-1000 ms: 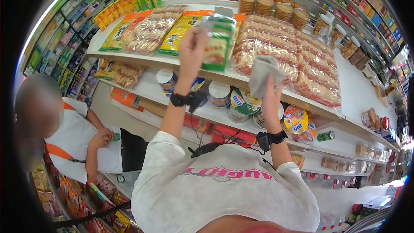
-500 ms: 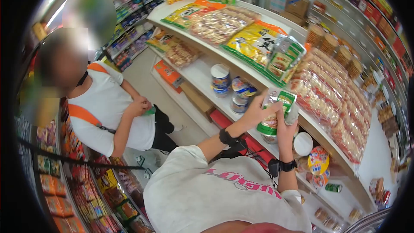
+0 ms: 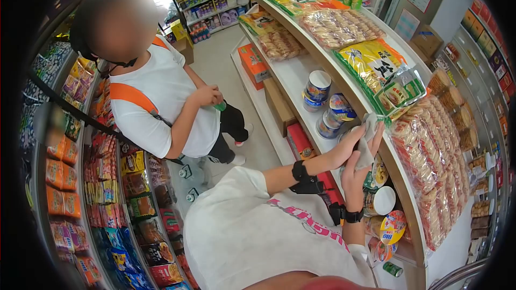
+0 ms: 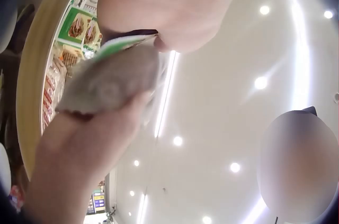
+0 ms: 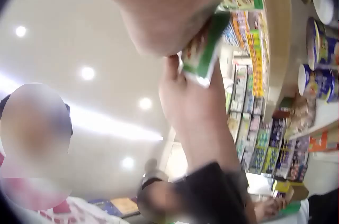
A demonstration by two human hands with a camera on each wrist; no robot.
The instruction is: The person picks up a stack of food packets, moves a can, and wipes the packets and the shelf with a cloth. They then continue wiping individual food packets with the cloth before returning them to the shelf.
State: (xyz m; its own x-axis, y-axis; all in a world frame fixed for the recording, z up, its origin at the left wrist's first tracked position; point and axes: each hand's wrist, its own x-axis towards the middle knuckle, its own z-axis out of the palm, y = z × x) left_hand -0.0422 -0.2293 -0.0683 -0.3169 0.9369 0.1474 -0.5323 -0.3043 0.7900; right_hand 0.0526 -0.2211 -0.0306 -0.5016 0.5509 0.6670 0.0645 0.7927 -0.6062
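Note:
In the head view my left hand (image 3: 346, 150) and right hand (image 3: 355, 176) meet at the front edge of the upper shelf (image 3: 400, 182). The left hand holds a small green-and-white food packet (image 5: 204, 52), seen in the right wrist view between the two hands. My right hand grips a grey cloth (image 4: 111, 84) pressed along the packet, with the packet's green edge showing beside it in the left wrist view. Most of the packet is hidden in the head view by the hands and the cloth (image 3: 367, 142). Similar green packets (image 3: 402, 94) stand just beyond.
Yellow bags (image 3: 371, 64) and clear packs of crackers (image 3: 430, 150) cover the upper shelf. Tubs of instant noodles (image 3: 392, 227) stand on the shelf below. A person in a white shirt (image 3: 156, 96) stands at my left, near racks of snacks (image 3: 105, 193).
My left hand has taken a green packet from the shelf and brought it to the cloth in my right hand. The head view has turned left, towards the other person.

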